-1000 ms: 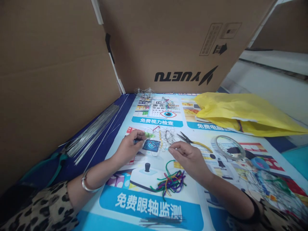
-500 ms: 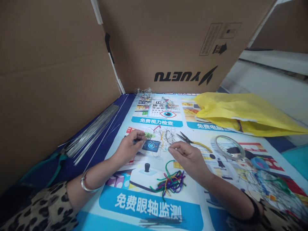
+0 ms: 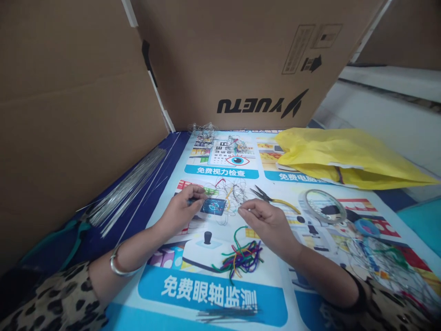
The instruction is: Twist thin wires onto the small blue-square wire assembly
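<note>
My left hand [image 3: 184,209] is closed in a pinch at the left edge of a thin wire tangle [image 3: 236,195]; what its fingertips hold is too fine to make out. On the tangle's right side my right hand [image 3: 267,223] is also pinched, its fingertips near the wires, with any held piece too small to see. Red and yellow bits show among the wires. Below, between the forearms, lies a pile of coloured cords [image 3: 241,257]. Pliers with yellow handles [image 3: 275,200] rest just beyond my right hand.
Cardboard panels [image 3: 223,59] stand behind and left. Straight wires [image 3: 131,184] and green-handled pliers [image 3: 74,243] lie left. On the right are a yellow bag [image 3: 344,151], a tape roll [image 3: 325,207] and more tangled wire [image 3: 386,271]. Short dark wires [image 3: 227,314] lie in front.
The whole view has shifted slightly, moving the scene a little left and up. Both hands keep nearly the same pinched pose beside the wire tangle.
</note>
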Action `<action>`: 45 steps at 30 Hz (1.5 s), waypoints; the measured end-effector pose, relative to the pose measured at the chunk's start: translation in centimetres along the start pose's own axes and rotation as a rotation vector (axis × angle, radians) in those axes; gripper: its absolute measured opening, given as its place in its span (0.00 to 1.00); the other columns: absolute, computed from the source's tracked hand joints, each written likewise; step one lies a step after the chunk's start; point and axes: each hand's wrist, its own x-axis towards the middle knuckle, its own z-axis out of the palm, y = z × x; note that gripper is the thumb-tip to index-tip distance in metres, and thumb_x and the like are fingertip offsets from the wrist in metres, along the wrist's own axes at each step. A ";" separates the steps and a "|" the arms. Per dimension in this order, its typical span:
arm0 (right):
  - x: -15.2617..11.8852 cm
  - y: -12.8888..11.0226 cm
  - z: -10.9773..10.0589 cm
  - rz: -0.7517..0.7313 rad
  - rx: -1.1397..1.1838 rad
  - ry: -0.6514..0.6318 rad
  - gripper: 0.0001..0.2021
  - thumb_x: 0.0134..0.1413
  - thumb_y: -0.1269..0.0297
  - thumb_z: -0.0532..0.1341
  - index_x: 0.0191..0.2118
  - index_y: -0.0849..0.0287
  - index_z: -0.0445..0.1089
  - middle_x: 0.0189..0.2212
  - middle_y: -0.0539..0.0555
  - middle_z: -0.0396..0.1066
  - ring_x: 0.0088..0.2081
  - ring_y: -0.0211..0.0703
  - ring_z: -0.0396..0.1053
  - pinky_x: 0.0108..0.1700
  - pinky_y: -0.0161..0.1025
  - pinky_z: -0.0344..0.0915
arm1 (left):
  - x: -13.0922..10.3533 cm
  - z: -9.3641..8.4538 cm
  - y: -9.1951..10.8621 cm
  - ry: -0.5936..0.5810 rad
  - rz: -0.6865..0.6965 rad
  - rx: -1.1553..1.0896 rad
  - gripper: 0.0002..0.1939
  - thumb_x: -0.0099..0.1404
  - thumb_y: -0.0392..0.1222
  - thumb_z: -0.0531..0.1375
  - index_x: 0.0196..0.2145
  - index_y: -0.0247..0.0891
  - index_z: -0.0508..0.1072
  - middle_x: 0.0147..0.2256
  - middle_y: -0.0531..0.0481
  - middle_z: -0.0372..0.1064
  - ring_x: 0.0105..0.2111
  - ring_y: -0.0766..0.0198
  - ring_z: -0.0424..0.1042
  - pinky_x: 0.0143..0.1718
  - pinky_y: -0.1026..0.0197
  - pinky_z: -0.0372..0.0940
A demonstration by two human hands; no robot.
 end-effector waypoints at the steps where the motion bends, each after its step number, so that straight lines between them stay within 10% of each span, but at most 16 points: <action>1: 0.0 0.0 0.0 0.003 0.004 -0.001 0.10 0.52 0.58 0.57 0.29 0.59 0.68 0.14 0.44 0.54 0.17 0.32 0.51 0.19 0.31 0.50 | 0.0 0.0 0.0 -0.003 -0.005 0.003 0.12 0.58 0.38 0.56 0.41 0.37 0.66 0.36 0.48 0.71 0.39 0.62 0.70 0.42 0.58 0.63; 45: -0.7 0.2 0.4 -0.013 0.091 -0.067 0.09 0.53 0.60 0.58 0.29 0.60 0.68 0.16 0.45 0.57 0.18 0.31 0.52 0.19 0.30 0.49 | -0.1 0.0 -0.4 0.115 0.054 -0.025 0.08 0.61 0.40 0.54 0.37 0.36 0.69 0.39 0.46 0.68 0.41 0.60 0.67 0.44 0.57 0.61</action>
